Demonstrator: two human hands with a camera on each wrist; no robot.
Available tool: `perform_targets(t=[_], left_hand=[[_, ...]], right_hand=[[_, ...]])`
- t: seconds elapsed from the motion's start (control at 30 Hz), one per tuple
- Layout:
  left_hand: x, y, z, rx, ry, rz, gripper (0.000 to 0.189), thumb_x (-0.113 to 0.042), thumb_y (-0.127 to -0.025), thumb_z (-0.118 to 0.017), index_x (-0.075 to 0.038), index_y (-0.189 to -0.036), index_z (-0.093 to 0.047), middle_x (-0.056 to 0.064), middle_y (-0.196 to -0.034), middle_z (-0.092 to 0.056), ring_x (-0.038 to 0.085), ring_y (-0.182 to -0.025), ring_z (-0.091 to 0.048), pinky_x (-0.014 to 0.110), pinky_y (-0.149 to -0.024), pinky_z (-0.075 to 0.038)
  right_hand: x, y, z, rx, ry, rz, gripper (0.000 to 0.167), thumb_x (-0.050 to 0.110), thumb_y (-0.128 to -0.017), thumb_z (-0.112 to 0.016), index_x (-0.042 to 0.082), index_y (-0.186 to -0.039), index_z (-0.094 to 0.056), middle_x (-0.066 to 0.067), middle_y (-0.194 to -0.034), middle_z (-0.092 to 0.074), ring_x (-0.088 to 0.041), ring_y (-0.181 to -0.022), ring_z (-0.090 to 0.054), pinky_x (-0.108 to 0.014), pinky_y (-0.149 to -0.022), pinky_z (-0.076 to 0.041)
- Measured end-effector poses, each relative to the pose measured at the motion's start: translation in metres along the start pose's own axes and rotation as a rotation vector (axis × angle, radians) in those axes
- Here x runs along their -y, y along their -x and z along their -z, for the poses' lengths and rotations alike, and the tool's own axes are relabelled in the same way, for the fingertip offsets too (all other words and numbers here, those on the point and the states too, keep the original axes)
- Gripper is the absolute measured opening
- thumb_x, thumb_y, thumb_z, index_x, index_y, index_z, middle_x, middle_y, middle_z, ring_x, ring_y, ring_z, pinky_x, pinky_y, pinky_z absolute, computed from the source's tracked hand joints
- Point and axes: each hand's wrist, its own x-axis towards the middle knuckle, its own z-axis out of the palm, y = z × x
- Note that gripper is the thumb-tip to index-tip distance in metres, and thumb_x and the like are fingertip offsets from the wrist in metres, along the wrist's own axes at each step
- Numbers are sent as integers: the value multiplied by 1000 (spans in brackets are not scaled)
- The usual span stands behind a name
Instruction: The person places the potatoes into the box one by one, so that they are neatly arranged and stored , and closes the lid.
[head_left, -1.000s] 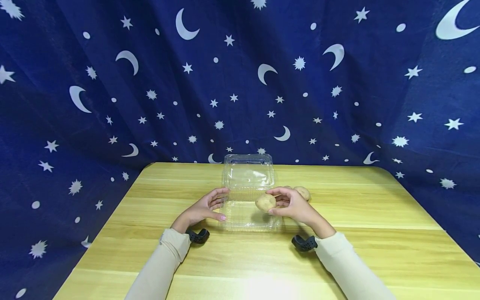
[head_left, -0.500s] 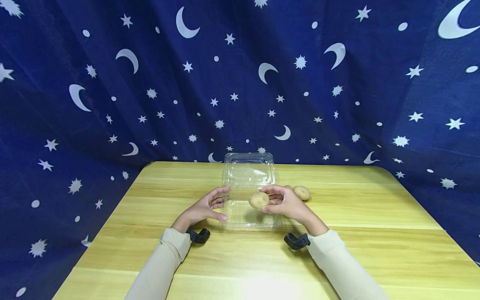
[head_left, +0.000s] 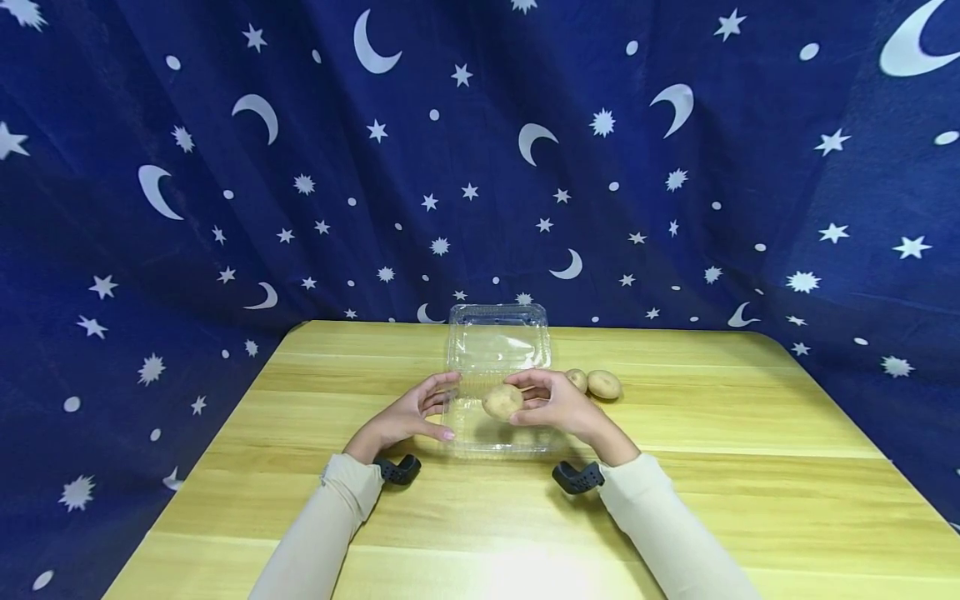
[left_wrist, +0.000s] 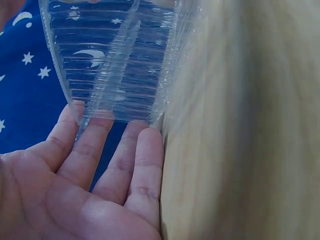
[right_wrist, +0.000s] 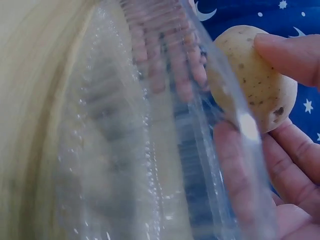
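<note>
A clear plastic clamshell container [head_left: 517, 447] stands on the wooden table, its lid [head_left: 498, 343] raised at the far side. My left hand [head_left: 408, 419] rests against the container's left side. In the left wrist view its fingers [left_wrist: 125, 170] lie nearly straight, the tips touching the ribbed plastic wall [left_wrist: 115, 85]. My right hand [head_left: 561, 406] pinches a potato [head_left: 502, 402] between thumb and fingers, above the container's base. Dark specks dot this potato [right_wrist: 252, 75] in the right wrist view, where the clear wall covers part of it.
Two more potatoes lie on the table right of the container: one [head_left: 604, 384] fully visible, the other [head_left: 577, 380] partly behind my right hand. A dark blue curtain [head_left: 480, 150] with moons and stars hangs behind the wooden table [head_left: 420, 525].
My right hand has moved left with the potato, from the container's right part to over its middle. A potato behind that hand now shows more. The left hand stays in place.
</note>
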Motion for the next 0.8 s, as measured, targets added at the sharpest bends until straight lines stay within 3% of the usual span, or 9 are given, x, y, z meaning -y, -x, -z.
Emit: perform_targets(t=[0.23, 0.47, 0.8], left_hand=[[0, 1, 0, 11, 9, -2, 116, -13, -84, -95, 6, -169, -18, 29, -176, -19, 49, -161, -21, 58, -130, -24], [-1, 1, 1, 11, 12, 6, 116, -11, -84, -95, 4, -169, -18, 28, -176, -18, 49, -161, -21, 60, -130, -24], [-4, 1, -1, 15, 3, 34, 114, -10, -86, -93, 1, -170, -17, 25, -177, -17, 49, -161, -21, 61, -130, -24]], right_hand=[[-1, -5, -8, 28, 22, -7, 56, -2, -86, -85, -15, -136, -63, -25, -136, -66, -26, -111, -67, -42, -103, -59], [0, -9, -14, 56, 43, -9, 57, -1, -85, -86, -14, -136, -64, -25, -132, -67, -32, -112, -68, -52, -105, -58], [-1, -14, -24, 105, 96, -30, 55, 4, -87, -87, -11, -135, -66, -24, -136, -68, -35, -115, -70, -41, -99, -61]])
